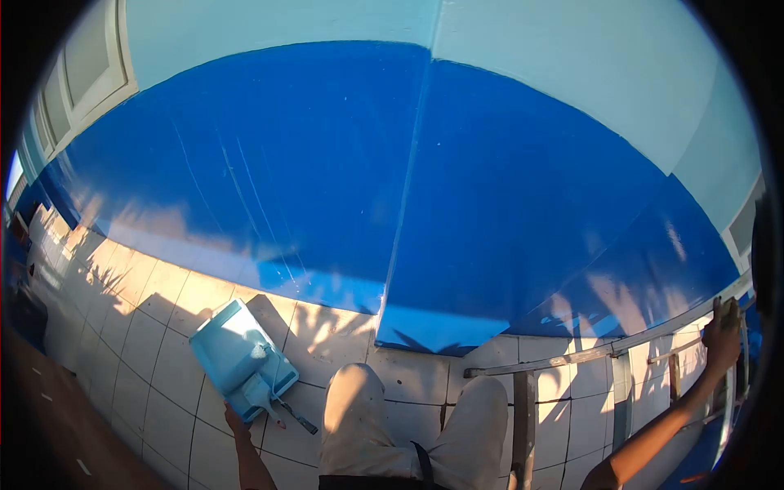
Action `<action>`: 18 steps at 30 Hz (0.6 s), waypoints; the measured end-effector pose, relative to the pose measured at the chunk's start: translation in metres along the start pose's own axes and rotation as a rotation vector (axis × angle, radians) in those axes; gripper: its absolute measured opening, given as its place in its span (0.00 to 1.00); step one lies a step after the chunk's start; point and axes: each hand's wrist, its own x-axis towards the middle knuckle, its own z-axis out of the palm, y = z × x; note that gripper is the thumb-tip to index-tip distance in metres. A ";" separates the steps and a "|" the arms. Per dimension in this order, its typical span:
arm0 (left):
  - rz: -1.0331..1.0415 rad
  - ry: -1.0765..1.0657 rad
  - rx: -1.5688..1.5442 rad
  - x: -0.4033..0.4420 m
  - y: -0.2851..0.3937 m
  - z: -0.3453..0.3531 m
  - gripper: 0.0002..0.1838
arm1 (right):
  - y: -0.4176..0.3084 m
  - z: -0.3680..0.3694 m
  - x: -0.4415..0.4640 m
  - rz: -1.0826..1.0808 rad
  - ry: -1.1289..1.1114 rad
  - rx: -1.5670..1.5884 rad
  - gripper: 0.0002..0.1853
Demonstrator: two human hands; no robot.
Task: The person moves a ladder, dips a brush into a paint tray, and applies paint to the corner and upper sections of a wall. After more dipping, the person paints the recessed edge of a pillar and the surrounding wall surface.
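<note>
My left hand (237,421) is closed on the near edge of a light-blue paint tray (211,335), its fingers partly hidden by the tray. Pale blue paint coats the tray, and a paint-covered tool that looks like a roller (260,392) rests in it. From the tray's near right corner sticks out a narrow, dark-tipped piece (299,418), perhaps a handle. Far to the right, my right hand (722,336) is wrapped round part of a ladder (572,358). The ladder is worn and paint-marked, and its rails and rungs spread across the lower right.
Ahead stands a wall with a glossy dark-blue lower part (318,163) and a pale-blue upper part (278,20); a corner runs down its middle. Light floor tiles (163,359) lie below. A white-framed window (86,61) is at upper left. My knees (355,400) show at the bottom.
</note>
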 end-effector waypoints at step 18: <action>0.339 -0.810 0.056 0.014 0.081 0.433 0.28 | -0.036 -0.057 -0.017 0.241 0.137 0.304 0.30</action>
